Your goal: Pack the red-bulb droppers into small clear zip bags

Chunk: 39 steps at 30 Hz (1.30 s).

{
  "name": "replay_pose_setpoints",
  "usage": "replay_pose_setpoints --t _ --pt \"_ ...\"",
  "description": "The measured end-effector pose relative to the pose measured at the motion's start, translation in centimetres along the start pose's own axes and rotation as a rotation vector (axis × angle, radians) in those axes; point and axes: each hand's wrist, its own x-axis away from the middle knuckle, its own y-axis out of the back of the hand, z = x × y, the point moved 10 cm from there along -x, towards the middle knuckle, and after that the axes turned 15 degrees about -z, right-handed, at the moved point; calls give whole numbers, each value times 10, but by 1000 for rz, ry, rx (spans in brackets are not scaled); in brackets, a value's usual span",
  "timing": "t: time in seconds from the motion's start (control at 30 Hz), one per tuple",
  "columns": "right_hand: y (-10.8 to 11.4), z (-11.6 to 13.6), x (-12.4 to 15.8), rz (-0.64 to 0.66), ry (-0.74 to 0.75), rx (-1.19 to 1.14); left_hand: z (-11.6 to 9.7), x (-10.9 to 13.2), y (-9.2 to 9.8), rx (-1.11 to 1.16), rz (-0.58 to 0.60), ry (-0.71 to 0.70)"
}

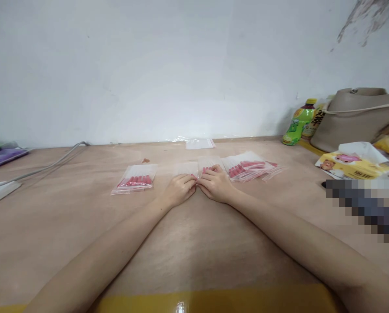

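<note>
My left hand (181, 189) rests at the middle of the table, its fingers closed at the lower edge of a clear bag (185, 168). Beside it, my right hand (215, 184) has bent fingers over a second clear bag (207, 163) with pink pieces inside. The fingertips of both hands meet around something small and pink that they mostly hide. To the left lies a stack of clear bags (135, 179) holding pink pieces. More such bags (249, 166) overlap just right of my right hand.
Flat white bags (200, 144) lie near the wall. On the right are a green bottle (299, 123), a beige bag (354, 117), a yellow tissue pack (350, 167) and a blurred dark object. A grey cable (55, 164) and purple item (5, 158) are left.
</note>
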Motion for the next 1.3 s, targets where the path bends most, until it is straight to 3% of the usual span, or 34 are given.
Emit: replay_pose_setpoints --t 0.33,0.57,0.8,1.13,1.3 --pt "5 -5 1 -2 -27 3 -3 0 5 -47 37 -66" --pt "7 -7 0 -13 -47 -6 4 17 30 -83 55 -101" --pt "9 -4 -2 -34 -41 -11 20 35 53 -120 72 -28" --pt "10 -21 8 -7 -155 -223 35 34 48 -107 110 207" --pt "8 -32 11 52 -282 -129 30 24 16 -6 185 333"
